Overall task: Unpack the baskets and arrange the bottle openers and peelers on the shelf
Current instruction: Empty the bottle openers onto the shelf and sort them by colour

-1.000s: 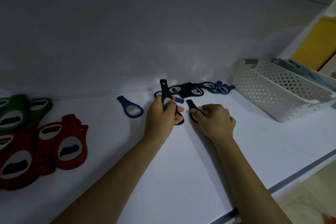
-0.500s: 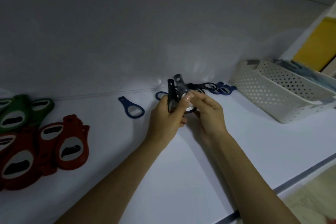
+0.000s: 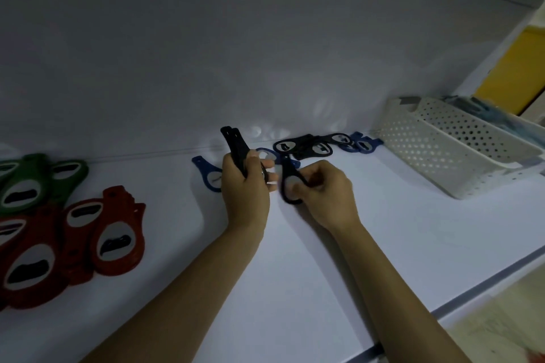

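Left hand (image 3: 246,194) grips black stack (image 3: 234,144) upright (two, maybe more). Right hand (image 3: 324,194) pinches one black opener (image 3: 287,177) just beside. One blue opener (image 3: 203,169) lies left of them. Basket (image 3: 427,150) at right edge; shelf (image 3: 295,274) front open.

Dim grey wall (image 3: 265,38), pale floor (image 3: 507,324)
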`<state>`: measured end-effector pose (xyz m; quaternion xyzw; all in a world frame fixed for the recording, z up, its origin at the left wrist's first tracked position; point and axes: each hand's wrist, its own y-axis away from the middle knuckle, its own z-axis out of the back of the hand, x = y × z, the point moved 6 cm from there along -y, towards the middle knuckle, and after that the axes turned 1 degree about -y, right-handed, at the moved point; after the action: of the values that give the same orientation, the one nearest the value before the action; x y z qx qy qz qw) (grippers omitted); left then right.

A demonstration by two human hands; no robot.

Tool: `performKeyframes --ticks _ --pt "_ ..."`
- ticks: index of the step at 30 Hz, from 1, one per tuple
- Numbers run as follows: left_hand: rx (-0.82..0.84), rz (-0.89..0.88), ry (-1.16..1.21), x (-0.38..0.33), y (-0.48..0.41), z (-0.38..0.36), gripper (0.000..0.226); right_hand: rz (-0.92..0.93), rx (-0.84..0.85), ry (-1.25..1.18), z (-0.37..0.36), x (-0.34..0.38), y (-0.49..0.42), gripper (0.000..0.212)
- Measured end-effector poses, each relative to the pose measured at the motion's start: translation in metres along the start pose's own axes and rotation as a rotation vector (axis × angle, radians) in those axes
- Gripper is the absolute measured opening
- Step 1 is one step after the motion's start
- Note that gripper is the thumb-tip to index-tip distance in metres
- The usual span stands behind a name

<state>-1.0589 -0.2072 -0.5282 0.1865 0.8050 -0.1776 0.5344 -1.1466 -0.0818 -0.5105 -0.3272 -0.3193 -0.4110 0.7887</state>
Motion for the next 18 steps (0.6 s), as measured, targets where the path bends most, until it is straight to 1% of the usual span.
performKeyframes --ticks 2,3,4,5,6,7,9,11,12,13,14,15,16,17,18 --pt "0.022 0.006 -0.020 0.001 -0.001 -0.001 0.013 -0.114 -0.255 -0.171 0.020 -0.010 0.001 0.011" --pt "0.052 0.010 -0.036 0.002 0.000 -0.003 0.011 -0.181 -0.347 -0.314 0.028 -0.017 0.002 0.008" --pt "0.096 0.011 -0.059 0.002 0.001 -0.007 0.011 -0.249 -0.370 -0.499 0.030 -0.021 0.001 0.007" --pt "0.152 0.006 -0.090 0.002 0.003 -0.011 0.012 -0.311 -0.335 -0.675 0.026 -0.022 0.000 0.007" --pt "0.215 -0.002 -0.126 0.002 0.006 -0.015 0.017 -0.343 -0.277 -0.787 0.020 -0.019 0.001 0.008" --pt "0.274 -0.011 -0.167 0.003 0.008 -0.019 0.022 -0.320 -0.214 -0.791 0.014 -0.014 0.000 0.009" --pt "0.319 -0.033 -0.249 0.003 0.010 -0.022 0.025 -0.186 -0.074 -0.630 0.002 0.000 0.003 0.016" --pt "0.284 -0.039 -0.275 0.004 0.008 -0.019 0.014 -0.112 0.069 -0.517 -0.013 0.008 0.005 0.024" --pt "0.268 -0.010 -0.240 0.005 0.006 -0.017 0.009 -0.140 0.097 -0.511 -0.016 0.006 0.001 0.027" --pt "0.262 0.031 -0.189 0.007 0.005 -0.016 0.005 -0.197 0.082 -0.526 -0.016 0.001 -0.006 0.029" --pt "0.258 0.058 -0.154 0.009 0.004 -0.016 0.003 -0.245 0.022 -0.509 -0.011 -0.007 -0.015 0.031" --pt "0.257 0.065 -0.142 0.009 0.003 -0.016 0.003 -0.239 -0.054 -0.400 -0.003 -0.013 -0.027 0.030" --pt "0.260 0.061 -0.139 0.009 0.004 -0.016 0.006 -0.178 -0.109 -0.192 0.006 -0.017 -0.041 0.028" --pt "0.266 0.052 -0.139 0.008 0.004 -0.017 0.008 -0.110 -0.096 0.030 0.010 -0.018 -0.051 0.026" --pt "0.270 0.038 -0.147 0.007 0.005 -0.018 0.011 -0.080 -0.017 0.211 0.007 -0.020 -0.058 0.030"
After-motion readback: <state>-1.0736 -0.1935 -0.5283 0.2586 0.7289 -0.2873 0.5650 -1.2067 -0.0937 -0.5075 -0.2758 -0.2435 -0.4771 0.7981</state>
